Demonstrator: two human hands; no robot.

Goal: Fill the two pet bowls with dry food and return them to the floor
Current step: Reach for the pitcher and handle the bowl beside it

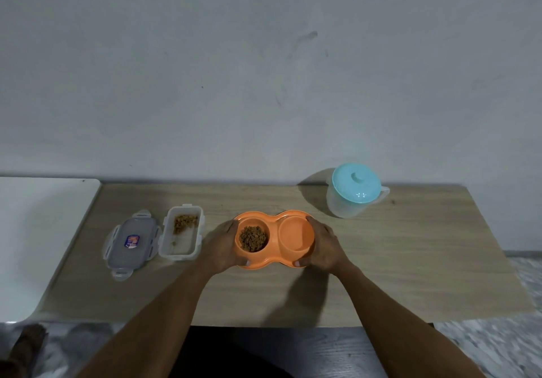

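- A smooth orange plastic double pet bowl [274, 239], figure-eight in outline, lies between both hands over the pale wood-grain table [410, 260].
- The left hand [221, 247] and right hand [324, 245] grasp its ends, fingers [231, 225] curled round the rim.
- Brown granular dry food [253, 238] lies in the left well.

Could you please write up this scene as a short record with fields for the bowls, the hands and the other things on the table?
double bowl: orange, held at both ends over the table
left well: holds dry food
right well: empty
left hand: grips the double bowl's left end
right hand: grips its right end
food box: open, a little food at its far end
lid: off, lying left of the food box
jug: closed, back right of the table
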